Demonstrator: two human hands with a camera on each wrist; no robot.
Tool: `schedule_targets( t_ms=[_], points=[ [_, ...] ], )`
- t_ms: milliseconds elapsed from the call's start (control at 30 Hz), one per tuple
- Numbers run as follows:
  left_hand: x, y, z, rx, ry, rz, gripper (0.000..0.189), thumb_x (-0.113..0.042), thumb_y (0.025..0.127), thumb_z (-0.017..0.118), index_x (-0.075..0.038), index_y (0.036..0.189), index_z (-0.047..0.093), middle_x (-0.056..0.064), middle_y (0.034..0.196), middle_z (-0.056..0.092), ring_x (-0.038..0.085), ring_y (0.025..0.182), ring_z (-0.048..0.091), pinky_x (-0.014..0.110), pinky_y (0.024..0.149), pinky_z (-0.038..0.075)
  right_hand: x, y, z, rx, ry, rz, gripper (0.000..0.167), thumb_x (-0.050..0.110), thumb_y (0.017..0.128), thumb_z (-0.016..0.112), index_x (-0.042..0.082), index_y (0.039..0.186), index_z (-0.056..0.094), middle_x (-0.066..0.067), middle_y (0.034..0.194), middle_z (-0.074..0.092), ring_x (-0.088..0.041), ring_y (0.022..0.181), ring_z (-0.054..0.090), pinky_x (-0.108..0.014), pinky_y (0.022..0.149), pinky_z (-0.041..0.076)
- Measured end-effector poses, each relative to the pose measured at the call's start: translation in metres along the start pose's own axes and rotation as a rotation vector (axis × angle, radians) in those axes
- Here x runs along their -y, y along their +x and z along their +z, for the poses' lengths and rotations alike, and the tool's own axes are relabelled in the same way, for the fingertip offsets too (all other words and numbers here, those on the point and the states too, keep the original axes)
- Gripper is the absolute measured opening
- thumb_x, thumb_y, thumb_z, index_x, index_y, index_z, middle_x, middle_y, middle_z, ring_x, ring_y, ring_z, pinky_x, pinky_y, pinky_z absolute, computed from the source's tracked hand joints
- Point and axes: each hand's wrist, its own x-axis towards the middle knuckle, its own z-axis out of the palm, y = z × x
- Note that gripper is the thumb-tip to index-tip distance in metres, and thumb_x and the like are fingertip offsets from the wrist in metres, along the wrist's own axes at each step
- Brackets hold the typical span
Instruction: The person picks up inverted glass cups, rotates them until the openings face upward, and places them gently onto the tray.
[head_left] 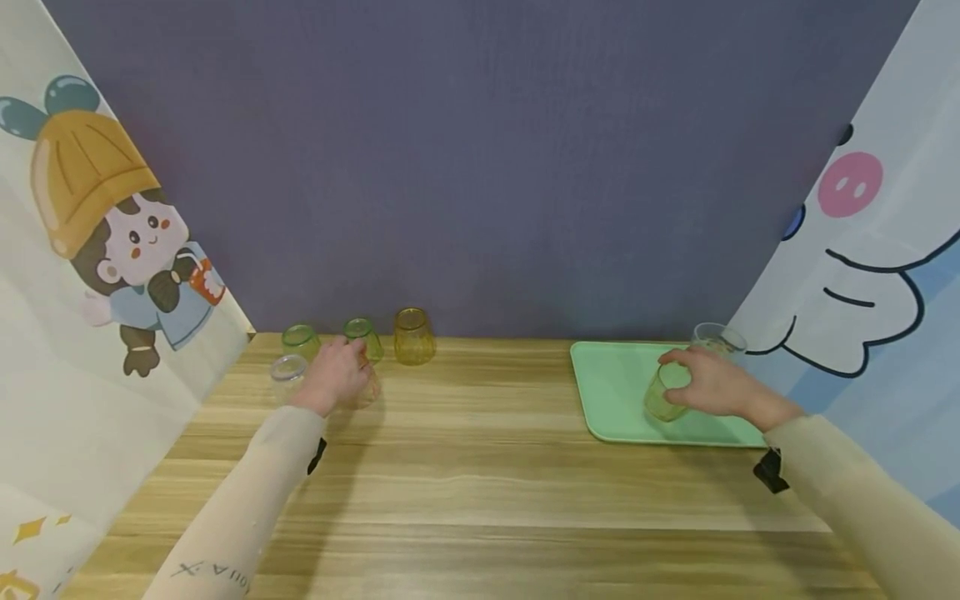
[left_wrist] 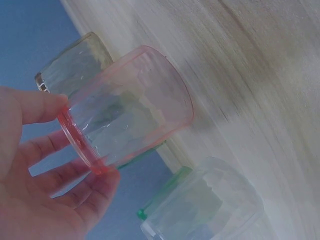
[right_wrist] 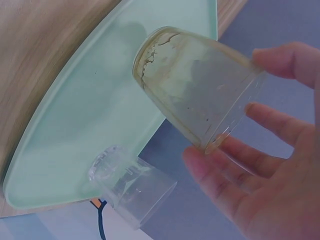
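Note:
With thumb and fingertips, my left hand (head_left: 333, 375) grips a pink glass (left_wrist: 135, 102) around its thick reddish end, which points up. Two green glasses (head_left: 301, 338) (head_left: 366, 333), an amber glass (head_left: 415, 340) and a clear glass (head_left: 287, 375) stand bottom-up close by on the table. My right hand (head_left: 708, 382) holds a yellowish glass (right_wrist: 195, 85) by its rim, thumb on one side and fingers on the other. That glass has its base toward the green tray (head_left: 611, 392). A second clear glass (right_wrist: 137, 187) stands upright at the tray's back right.
The wooden table (head_left: 480, 492) runs between the glasses on the left and the tray on the right. A dark grey panel (head_left: 480, 167) rises behind its back edge. Printed cloths with cartoon figures hang along the left side (head_left: 45, 400) and right side (head_left: 915, 350).

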Motion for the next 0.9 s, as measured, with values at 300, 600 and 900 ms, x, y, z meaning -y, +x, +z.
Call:
schedule_targets(
  t_ms=[300, 600, 900],
  points=[
    [-0.003, 0.000, -0.005, 0.025, -0.015, -0.014, 0.041, -0.019, 0.100, 0.060, 0.005, 0.133, 0.057, 0.032, 0.129, 0.055, 0.055, 0.120, 0.050, 0.062, 0.103, 0.042, -0.013, 0.003, -0.007, 0.014, -0.033, 0.029, 0.058, 0.029, 0.089, 0.072, -0.005, 0.134, 0.058, -0.037, 0.136, 0.051, -0.061, 0.126, 0.041, -0.067, 0.090, 0.044],
    [-0.003, 0.000, -0.007, 0.038, -0.007, -0.016, 0.040, -0.021, 0.100, 0.062, 0.004, 0.131, 0.058, 0.030, 0.126, 0.056, 0.054, 0.117, 0.052, 0.062, 0.100, 0.044, -0.027, 0.003, -0.009, 0.033, -0.031, 0.063, 0.059, 0.028, 0.089, 0.070, -0.008, 0.135, 0.056, -0.042, 0.138, 0.045, -0.061, 0.125, 0.042, -0.066, 0.087, 0.046],
    [-0.001, 0.001, -0.003, 0.040, -0.013, -0.019, 0.041, -0.022, 0.100, 0.062, 0.003, 0.132, 0.058, 0.031, 0.128, 0.056, 0.055, 0.119, 0.051, 0.062, 0.101, 0.044, -0.039, -0.001, -0.010, 0.002, -0.036, 0.053, 0.057, 0.026, 0.088, 0.070, -0.010, 0.131, 0.058, -0.039, 0.136, 0.051, -0.060, 0.127, 0.040, -0.068, 0.094, 0.043]
  ],
)
